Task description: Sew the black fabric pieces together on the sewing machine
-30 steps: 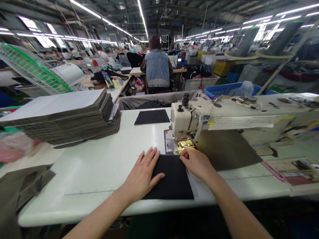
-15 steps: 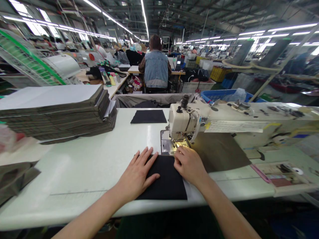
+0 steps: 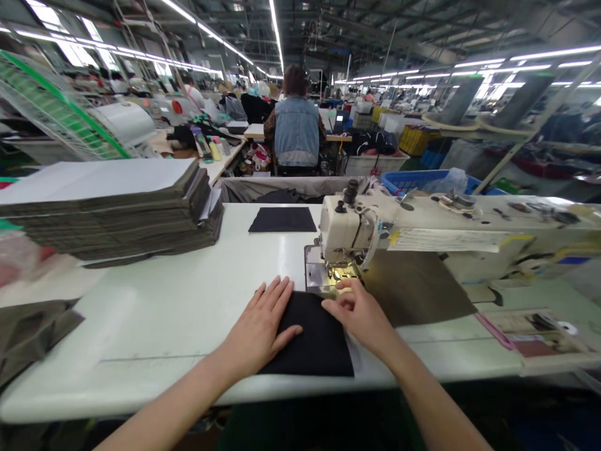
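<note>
My left hand (image 3: 260, 329) lies flat on a black fabric piece (image 3: 317, 341) at the table's front edge, fingers stretched out together and thumb apart. At the fabric's upper right corner is my right hand (image 3: 359, 316), its thumb tip over the cloth. Its index finger is bent and parted from the thumb, and I see nothing held between them. The remaining fingers are partly hidden. Just beyond that hand stands the sewing machine's needle and presser foot area (image 3: 345, 274), lit yellow. A white layer shows under the black piece's right edge.
Another black piece (image 3: 282, 220) lies behind the machine head (image 3: 340, 228). A brown-grey sheet (image 3: 417, 291) lies under the machine arm. Stacked brown-grey pieces (image 3: 107, 222) stand left, and a small tray (image 3: 539, 338) sits right. A person in a denim vest (image 3: 297, 131) sits ahead, back turned.
My right hand's thumb and index finger have parted from a pinched shape at the fabric's corner. The left hand stays flat on the cloth. The view has shifted slightly.
</note>
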`<state>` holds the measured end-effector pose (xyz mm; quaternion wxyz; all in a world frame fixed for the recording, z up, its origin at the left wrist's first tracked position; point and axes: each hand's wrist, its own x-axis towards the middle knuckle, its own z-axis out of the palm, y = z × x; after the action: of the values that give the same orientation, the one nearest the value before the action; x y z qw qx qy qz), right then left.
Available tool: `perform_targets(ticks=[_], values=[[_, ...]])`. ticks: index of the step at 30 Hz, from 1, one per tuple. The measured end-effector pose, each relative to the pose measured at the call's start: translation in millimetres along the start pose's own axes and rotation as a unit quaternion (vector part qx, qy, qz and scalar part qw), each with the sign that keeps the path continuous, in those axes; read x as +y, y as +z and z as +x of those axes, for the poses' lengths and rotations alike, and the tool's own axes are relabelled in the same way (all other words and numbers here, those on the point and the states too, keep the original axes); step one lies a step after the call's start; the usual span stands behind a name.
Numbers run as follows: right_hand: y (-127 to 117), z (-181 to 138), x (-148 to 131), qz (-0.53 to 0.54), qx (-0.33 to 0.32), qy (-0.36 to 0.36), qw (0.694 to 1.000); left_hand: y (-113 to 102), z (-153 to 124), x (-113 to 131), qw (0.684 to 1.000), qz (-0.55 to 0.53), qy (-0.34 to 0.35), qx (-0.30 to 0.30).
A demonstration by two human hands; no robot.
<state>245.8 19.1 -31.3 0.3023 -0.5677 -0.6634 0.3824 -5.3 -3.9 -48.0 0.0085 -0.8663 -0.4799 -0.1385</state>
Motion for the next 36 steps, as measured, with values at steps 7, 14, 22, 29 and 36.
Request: perform_targets(ticks=[7, 14, 22, 29, 36], values=[[-3.3, -11.1, -7.8, -0.104, 0.004, -0.034, 0.994, -3.7, -1.0, 4.1, 0.999, -0.015, -0.028, -0.010], [12.6, -19.1, -3.8, -0.036, 0.006, 0.048, 0.998, -2.6, -2.2, 2.2, 0.999, -0.034, -0.029, 0.005], [27.8, -24.7, 1.4, -0.085, 0.112, -0.017, 0.990, -2.0, -1.3, -2.0, 0.997, -0.054, -0.059, 0.020], [28.5, -25.7, 1.0, -0.091, 0.130, -0.046, 0.986, 2.2, -1.3, -5.9, 0.996, -0.042, -0.066, 0.031], [33.4, -24.9, -1.0, -0.168, 0.135, -0.036, 0.976, 2.1, 0.7, -4.0, 0.997, -0.038, -0.062, 0.037]])
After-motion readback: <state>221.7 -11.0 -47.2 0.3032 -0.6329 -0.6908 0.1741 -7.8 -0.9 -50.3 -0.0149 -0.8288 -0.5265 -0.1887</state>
